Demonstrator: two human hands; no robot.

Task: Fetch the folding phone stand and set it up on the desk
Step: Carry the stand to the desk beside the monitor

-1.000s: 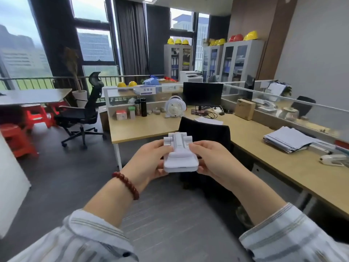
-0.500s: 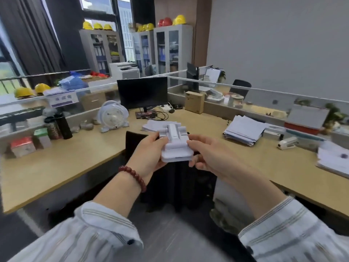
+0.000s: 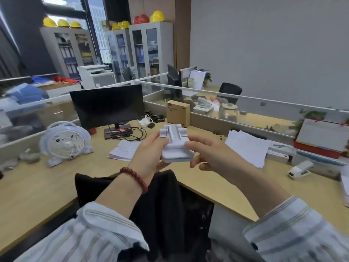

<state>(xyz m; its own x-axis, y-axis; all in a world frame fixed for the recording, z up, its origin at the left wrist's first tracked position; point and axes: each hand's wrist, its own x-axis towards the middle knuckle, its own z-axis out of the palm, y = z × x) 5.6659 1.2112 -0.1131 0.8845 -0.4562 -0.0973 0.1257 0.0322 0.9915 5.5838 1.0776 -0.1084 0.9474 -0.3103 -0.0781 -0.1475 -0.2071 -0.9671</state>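
Head view, near to far. Two forearms in pale striped shirt sleeves (image 3: 98,235) reach forward; the left wrist carries a dark red bead bracelet (image 3: 135,178). Beneath them a black fabric-backed chair (image 3: 164,205) is tucked against the light wooden L-shaped worktop (image 3: 37,190). Both hands grasp the white plastic folding phone stand (image 3: 176,146), held in the air above the worktop edge and not resting on it: the left hand (image 3: 149,157) grips its left side and underside, while the right hand (image 3: 207,154) clasps its right edge with fingers curled. Loose sheets of white paper (image 3: 124,150) lie on the worktop just beyond the hands. Farther left stands a small white desk fan (image 3: 64,142); behind the paper, a black flat monitor (image 3: 109,106) with tangled cables at its base; to its right, a brown cardboard box (image 3: 178,112). Grey glass-door cabinets (image 3: 149,52) topped with yellow and red hard hats line the far wall.
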